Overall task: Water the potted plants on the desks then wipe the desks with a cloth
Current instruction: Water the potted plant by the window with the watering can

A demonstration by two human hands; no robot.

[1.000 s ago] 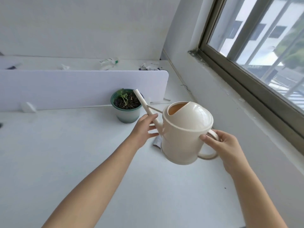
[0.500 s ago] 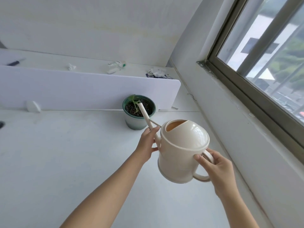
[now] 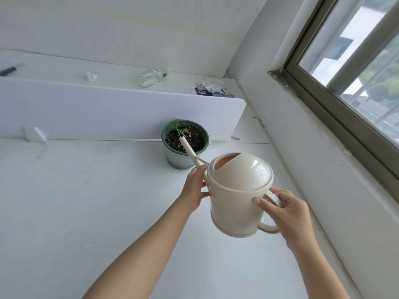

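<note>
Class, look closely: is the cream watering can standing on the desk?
No, the watering can is held tilted above the desk, the right hand gripping its handle and the left hand at the base of its spout.

Glossy smooth cream plastic watering can [image 3: 239,195], matt white desk [image 3: 86,201], green glazed-looking pot [image 3: 185,147].

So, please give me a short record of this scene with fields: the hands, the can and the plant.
left hand: grips the spout near its base
right hand: holds the can's handle
watering can: cream, held above the desk, tilted toward the potted plant
spout tip: over the pot's soil; no water stream visible
potted plant: small, green pot, on the desk by the divider panel
</note>
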